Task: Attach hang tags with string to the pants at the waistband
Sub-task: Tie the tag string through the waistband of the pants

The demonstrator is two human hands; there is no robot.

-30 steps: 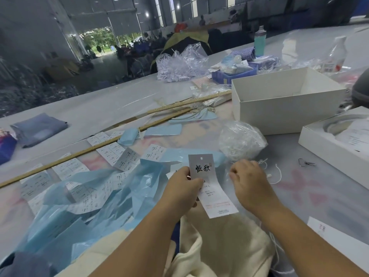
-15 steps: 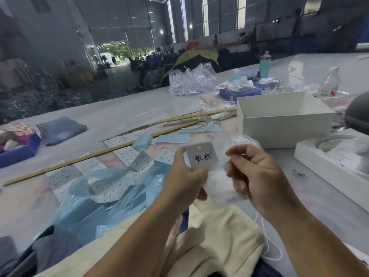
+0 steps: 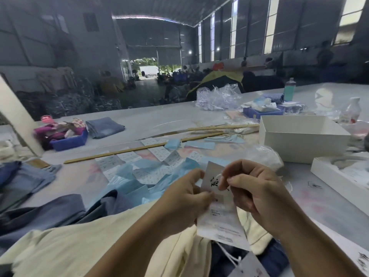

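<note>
Item: hang tags (image 3: 214,198), one grey card over a longer white slip, held up above the cream pants (image 3: 127,242) at the near edge of the table (image 3: 159,120).

Left hand (image 3: 185,198): grasping; thumb and fingers pinch the tags' left edge.

Right hand (image 3: 253,188): fingers curled, fingertips pinched at the top of the card. What they pinch is too fine to see; presumably the string.

Change: a second ago the right hand was away from the tags, near the clear bag (image 3: 263,156) of strings; half a second ago it was raised beside the card; now it touches the card's upper part. Tags lifted higher and tilted.

Reading: a string has likely been fetched and threading of the tag hole is under way. Not yet tied to any waistband.

Pants: heaped under both forearms, waistband not identifiable. A finished tag on white string (image 3: 229,256) lies at the bottom edge of view.
</note>
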